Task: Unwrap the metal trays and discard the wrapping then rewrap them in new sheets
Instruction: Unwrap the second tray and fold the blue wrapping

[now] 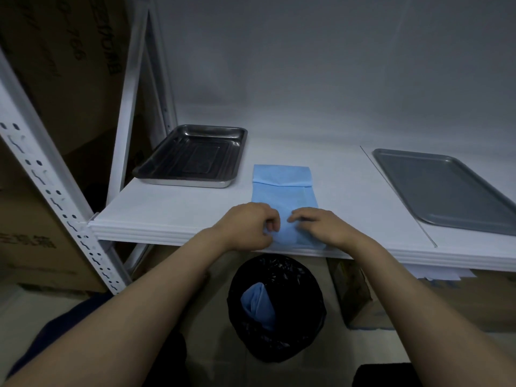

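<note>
Now, the hands: both arms reach forward from the bottom corners, wrists meeting at the near edge of the white shelf (173, 216).
Left hand (247, 226): knuckles up, fingers curled under, thumb and fingertips pinching the near left corner of the folded blue sheet (283, 191).
Right hand (318, 226): palm down on the sheet's near right part, fingers lightly bent and pointing left toward the other hand; whether it pinches the fabric or only presses it flat I cannot tell.
Folded blue sheet: lies on the shelf, running away from the hands, its near end under them and a cross-fold showing at its far end.
Deep metal tray (192, 156): unwrapped, beyond and to the left of the left hand, well apart from the sheet.
Flat metal tray (446, 188): unwrapped, beyond and to the right of the right hand, running out of view at the right.
Bin with black liner (276, 305): on the floor, below the hands and between the forearms.
Crumpled blue wrapping (257, 303): inside that bin.
Shelf upright (55, 196): white perforated metal, left of the left forearm.
Cardboard boxes (64, 65): behind the upright, far left.
</note>
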